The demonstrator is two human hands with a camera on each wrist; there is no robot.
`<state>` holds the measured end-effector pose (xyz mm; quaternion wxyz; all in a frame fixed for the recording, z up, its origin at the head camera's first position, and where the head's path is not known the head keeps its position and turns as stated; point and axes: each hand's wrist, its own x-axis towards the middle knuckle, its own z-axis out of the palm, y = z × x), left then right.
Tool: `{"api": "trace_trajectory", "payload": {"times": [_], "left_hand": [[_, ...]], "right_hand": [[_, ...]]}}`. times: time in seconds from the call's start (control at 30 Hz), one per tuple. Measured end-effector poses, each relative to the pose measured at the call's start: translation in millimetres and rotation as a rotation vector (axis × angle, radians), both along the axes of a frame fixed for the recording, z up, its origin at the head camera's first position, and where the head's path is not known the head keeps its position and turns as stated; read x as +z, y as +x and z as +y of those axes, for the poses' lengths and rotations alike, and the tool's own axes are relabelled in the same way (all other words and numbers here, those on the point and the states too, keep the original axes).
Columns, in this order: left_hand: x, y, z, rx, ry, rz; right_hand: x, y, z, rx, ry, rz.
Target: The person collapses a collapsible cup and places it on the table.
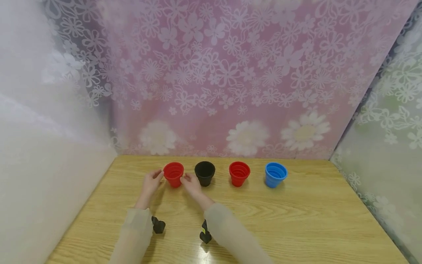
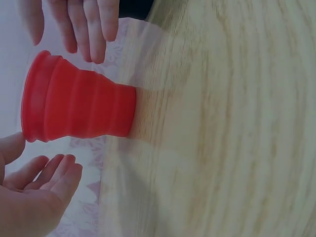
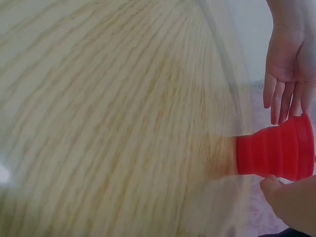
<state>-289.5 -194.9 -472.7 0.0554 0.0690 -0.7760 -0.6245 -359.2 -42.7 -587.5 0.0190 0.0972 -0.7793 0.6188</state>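
A red ribbed cup (image 1: 173, 175) stands upright on the wooden table, at the left end of a row of cups. My left hand (image 1: 152, 183) is at its left side, its thumb at the rim and its relaxed fingers a little away from the wall, as the left wrist view shows. On the opposite side is my right hand (image 1: 192, 185), fingers loosely extended close to the cup. Both hands flank the red cup (image 2: 79, 101) without curling round it. Just right of the right hand stands a black cup (image 1: 205, 173).
Farther right along the row are a second red cup (image 1: 239, 173) and a blue cup (image 1: 275, 175). A flowered pink curtain (image 1: 214, 80) hangs behind the table (image 1: 263, 227), with pale sheets at both sides. Dark wrist devices (image 1: 159, 225) show near the sleeves.
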Motion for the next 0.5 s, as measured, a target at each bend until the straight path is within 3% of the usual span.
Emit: {"api": "trace_trajectory", "payload": {"times": [0.1,0.13,0.2,0.37,0.5], "left_hand": [[0.0,-0.1,1.1,-0.004,0.084,-0.028],[0.0,-0.3,1.4,-0.006,0.093,-0.031],[-0.5,-1.1,1.6,-0.01,0.112,-0.037],[-1.0,-0.4,1.5,-0.045,0.142,-0.053],[-1.8,0.4,1.2,-0.07,0.172,-0.06]], "right_hand": [[-67.6,-50.4,-9,0.008,-0.042,0.04],[-68.3,-52.4,-9,0.01,-0.041,0.041],[-30.6,-29.2,-8,0.006,-0.012,0.009],[116.5,68.1,4,0.015,-0.036,-0.162],[125.9,75.3,5,0.036,-0.08,-0.186]]}}
